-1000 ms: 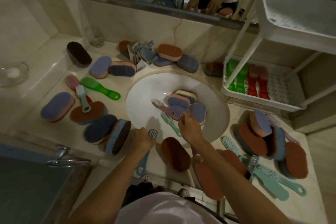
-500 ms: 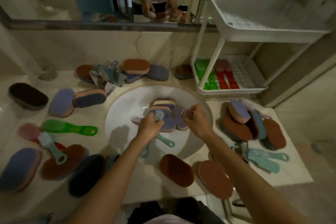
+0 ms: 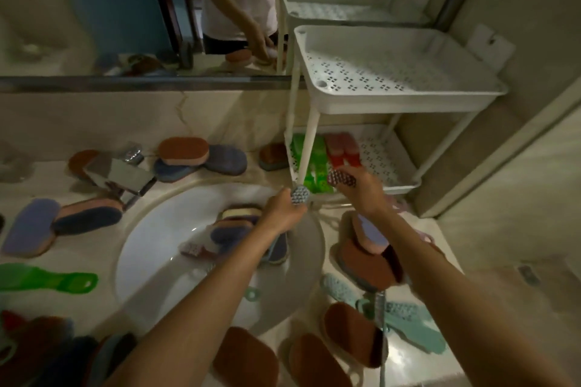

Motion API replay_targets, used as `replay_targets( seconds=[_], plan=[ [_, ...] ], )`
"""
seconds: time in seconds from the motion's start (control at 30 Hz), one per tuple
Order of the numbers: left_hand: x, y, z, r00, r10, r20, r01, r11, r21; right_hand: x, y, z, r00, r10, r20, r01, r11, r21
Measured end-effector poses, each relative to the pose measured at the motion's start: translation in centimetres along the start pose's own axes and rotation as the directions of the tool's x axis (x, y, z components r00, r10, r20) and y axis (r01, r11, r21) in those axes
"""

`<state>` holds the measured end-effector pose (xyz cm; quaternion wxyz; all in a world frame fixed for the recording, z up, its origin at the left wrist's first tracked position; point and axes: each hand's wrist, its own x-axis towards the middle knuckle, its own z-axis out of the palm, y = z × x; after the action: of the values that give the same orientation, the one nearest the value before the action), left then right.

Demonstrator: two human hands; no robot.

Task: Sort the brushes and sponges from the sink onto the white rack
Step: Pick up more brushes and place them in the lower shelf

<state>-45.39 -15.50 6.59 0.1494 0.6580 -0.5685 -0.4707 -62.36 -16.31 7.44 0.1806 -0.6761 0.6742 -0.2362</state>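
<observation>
At 6 o'clock, nearest, on desk [image 3: 408, 361]: brown sponges [image 3: 245, 358]. In sink [image 3: 151, 245], centre: stacked sponges [image 3: 232, 226], pink brush [image 3: 193, 250]. In left hand [image 3: 283, 214], fingers curled round handle, above sink's 2 o'clock rim: teal-handled brush [image 3: 299, 195]. Pinched in right hand [image 3: 364, 192], 1 o'clock: dark red brush [image 3: 341, 180], at front edge of white rack [image 3: 402, 97] lower tray, beside green brushes [image 3: 317, 166], red brushes [image 3: 341, 148].

I can read no word, label, brand or number here. The grey brush [image 3: 299, 195] in my left hand [image 3: 283, 212] and the dark red brush [image 3: 341, 179] in my right hand [image 3: 361, 192] show only bristle patterns. The white rack [image 3: 405, 104] shows only punched holes. The sponges [image 3: 184, 150] are plain, and the view is rather blurred.
</observation>
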Motion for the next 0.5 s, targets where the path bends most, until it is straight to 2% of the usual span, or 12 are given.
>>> replay_targets(
  seconds=[0.13, 0.27, 0.5],
  plan=[
    [1.5, 0.7, 0.9, 0.997, -0.024, -0.072, 0.024, 1.0, 0.002, 4.3, 1.7, 1.7, 0.983, -0.114, 0.142, 0.119, 0.992, -0.031],
    [2.3, 0.6, 1.4, 0.991, -0.043, -0.123, 0.041, 0.999, -0.026, 6.2, 2.4, 3.3, 0.918, -0.212, 0.334, 0.235, 0.971, -0.031],
    [2.2, 0.1, 1.7, 0.976, -0.069, -0.204, 0.056, 0.996, -0.069, 6.1, 3.2, 4.5, 0.862, -0.212, 0.461, 0.192, 0.977, 0.09]
  ],
)
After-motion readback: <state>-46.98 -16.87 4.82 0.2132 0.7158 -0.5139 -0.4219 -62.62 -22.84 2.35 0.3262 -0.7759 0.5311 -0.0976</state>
